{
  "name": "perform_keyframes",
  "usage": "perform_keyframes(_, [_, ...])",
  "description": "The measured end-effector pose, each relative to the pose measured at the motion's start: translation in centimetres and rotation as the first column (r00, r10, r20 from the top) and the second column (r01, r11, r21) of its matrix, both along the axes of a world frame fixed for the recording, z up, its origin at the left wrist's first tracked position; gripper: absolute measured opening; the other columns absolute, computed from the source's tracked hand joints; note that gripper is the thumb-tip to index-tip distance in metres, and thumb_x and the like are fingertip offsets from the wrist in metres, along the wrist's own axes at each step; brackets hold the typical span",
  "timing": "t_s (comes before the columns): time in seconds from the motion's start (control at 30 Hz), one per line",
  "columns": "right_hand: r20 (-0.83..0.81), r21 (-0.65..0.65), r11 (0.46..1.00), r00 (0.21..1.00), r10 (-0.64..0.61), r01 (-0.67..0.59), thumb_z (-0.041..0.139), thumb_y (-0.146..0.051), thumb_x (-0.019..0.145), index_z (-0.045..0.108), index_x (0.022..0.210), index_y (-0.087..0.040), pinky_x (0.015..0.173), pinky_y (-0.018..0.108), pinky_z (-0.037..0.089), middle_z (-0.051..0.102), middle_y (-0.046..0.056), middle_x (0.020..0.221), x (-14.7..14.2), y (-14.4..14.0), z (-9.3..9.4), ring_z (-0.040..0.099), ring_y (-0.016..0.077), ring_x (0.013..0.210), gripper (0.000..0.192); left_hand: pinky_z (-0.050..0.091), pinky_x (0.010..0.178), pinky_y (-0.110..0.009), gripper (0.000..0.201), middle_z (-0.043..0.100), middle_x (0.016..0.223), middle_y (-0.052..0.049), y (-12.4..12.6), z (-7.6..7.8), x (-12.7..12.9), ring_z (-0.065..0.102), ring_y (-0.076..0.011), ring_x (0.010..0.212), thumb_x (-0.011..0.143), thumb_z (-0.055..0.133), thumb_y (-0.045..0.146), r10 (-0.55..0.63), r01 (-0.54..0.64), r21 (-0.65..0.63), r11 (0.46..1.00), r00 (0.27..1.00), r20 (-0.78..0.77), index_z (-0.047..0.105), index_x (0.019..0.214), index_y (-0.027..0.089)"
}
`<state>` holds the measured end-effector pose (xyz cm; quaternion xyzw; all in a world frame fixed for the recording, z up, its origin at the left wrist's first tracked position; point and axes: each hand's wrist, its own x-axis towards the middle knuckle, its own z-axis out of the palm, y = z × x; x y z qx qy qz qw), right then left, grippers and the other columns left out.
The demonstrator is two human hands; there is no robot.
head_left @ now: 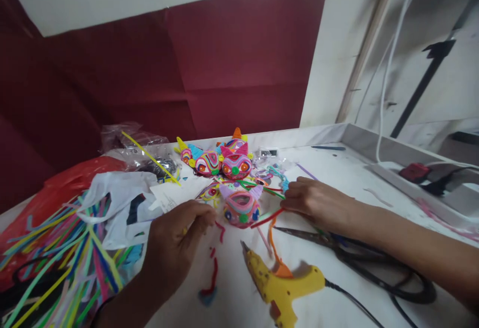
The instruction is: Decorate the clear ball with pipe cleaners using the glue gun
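My left hand [179,240] is closed at the left of a pipe-cleaner animal head [241,207] with purple ears, a pink-orange face and a green nose. Its thumb and forefinger meet in a pinch; anything between them is too small to make out. On the other side, my right hand [312,202] has its fingers closed, with a red pipe cleaner [266,218] running from its fingertips towards the head's base. A yellow glue gun [286,288] lies in front, nozzle pointing up and left. Black-handled scissors [333,245] lie under my right forearm.
Several finished colourful animal heads [235,164] stand behind. Bundled pipe cleaners [82,253] and a white bag [123,203] fill the left side. Red scraps [214,273] and an orange piece [282,269] lie in front. A power strip [422,183] is at right.
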<state>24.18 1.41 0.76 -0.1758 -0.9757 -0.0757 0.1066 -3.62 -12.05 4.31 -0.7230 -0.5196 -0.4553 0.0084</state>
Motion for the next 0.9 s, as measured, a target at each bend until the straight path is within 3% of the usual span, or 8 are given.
perform_keyframes(0.07, [-0.125,-0.118,0.992,0.992,0.019,-0.034,0.049,-0.013,0.099,0.074,0.089,-0.017,0.068,0.029,0.041,0.071,0.007,0.075,0.2,-0.3,1.2,0.062,0.0186,0.072,0.027,0.049,0.053,-0.017,0.023,0.065,0.060,0.005,0.8,0.7,0.0,0.061,-0.0086,0.051,0.095,0.055,0.020,-0.033,0.032,-0.019,0.999,0.998,-0.061,0.069,0.077,0.021])
perform_keyframes(0.13, [-0.224,-0.233,0.970,0.974,0.019,-0.073,0.048,-0.019,0.101,0.073,0.091,-0.018,0.064,0.026,0.041,0.071,0.006,0.077,0.2,-0.5,2.4,0.063,0.0167,0.069,0.027,0.055,0.069,-0.018,0.018,0.076,0.083,0.000,1.7,1.2,0.2,0.071,-0.0110,0.073,0.096,0.054,0.018,-0.079,0.081,0.008,0.997,0.985,-0.155,0.072,0.097,0.019])
perform_keyframes(0.23, [-0.291,-0.366,0.924,0.957,-0.002,-0.109,0.050,-0.024,0.100,0.073,0.088,-0.019,0.062,0.024,0.042,0.072,0.005,0.078,-0.3,-0.8,3.9,0.062,0.0146,0.066,0.026,0.055,0.089,-0.024,0.023,0.076,0.110,-0.007,3.2,1.5,0.8,0.071,-0.0161,0.102,0.096,0.057,0.023,-0.187,0.209,0.031,0.977,0.924,-0.332,0.069,0.115,0.017])
perform_keyframes(0.43, [-0.258,-0.545,0.839,0.952,-0.164,-0.003,0.050,-0.027,0.097,0.072,0.076,-0.017,0.053,0.022,0.035,0.060,-0.002,0.060,-0.9,-1.0,5.2,0.051,0.0112,0.054,0.032,0.056,0.070,-0.029,0.024,0.076,0.086,-0.006,5.6,0.7,1.5,0.071,-0.0191,0.076,0.099,0.048,0.020,-0.175,0.243,0.041,0.969,0.798,-0.577,0.072,0.097,0.018])
perform_keyframes(0.53, [-0.277,-0.512,0.859,0.944,-0.177,0.010,0.052,-0.026,0.097,0.073,0.079,-0.017,0.057,0.023,0.039,0.064,0.000,0.065,-1.2,-0.6,5.3,0.055,0.0127,0.058,0.029,0.054,0.068,-0.028,0.024,0.075,0.084,-0.006,6.4,0.9,1.5,0.070,-0.0188,0.074,0.095,0.049,0.013,-0.178,0.192,-0.048,0.980,0.752,-0.635,0.072,0.092,0.018])
perform_keyframes(0.63, [-0.306,-0.308,0.951,0.945,-0.110,0.011,0.056,-0.022,0.096,0.074,0.082,-0.018,0.068,0.027,0.044,0.070,0.006,0.077,-2.1,-0.1,5.4,0.063,0.0177,0.073,0.023,0.053,0.067,-0.030,0.022,0.074,0.085,-0.005,7.1,1.9,1.7,0.070,-0.0208,0.075,0.094,0.050,0.012,-0.187,0.116,-0.148,0.982,0.689,-0.700,0.071,0.093,0.018])
perform_keyframes(0.7, [-0.268,-0.212,0.977,0.959,-0.092,0.034,0.058,-0.017,0.094,0.075,0.085,-0.017,0.069,0.028,0.043,0.072,0.008,0.081,-3.0,0.2,5.6,0.065,0.0197,0.077,0.019,0.052,0.066,-0.031,0.021,0.074,0.083,-0.006,7.6,2.7,2.1,0.071,-0.0229,0.076,0.094,0.050,0.014,-0.177,0.048,-0.191,0.980,0.642,-0.746,0.070,0.093,0.018])
perform_keyframes(0.9, [-0.131,-0.285,0.949,0.976,-0.175,0.132,0.056,-0.016,0.093,0.074,0.091,-0.018,0.065,0.028,0.043,0.076,0.009,0.084,-5.2,0.3,5.6,0.070,0.0210,0.075,0.018,0.047,0.060,-0.031,0.018,0.072,0.074,-0.006,8.2,4.3,2.6,0.070,-0.0245,0.068,0.092,0.053,0.015,-0.177,-0.075,-0.263,0.962,0.559,-0.810,0.069,0.086,0.018])
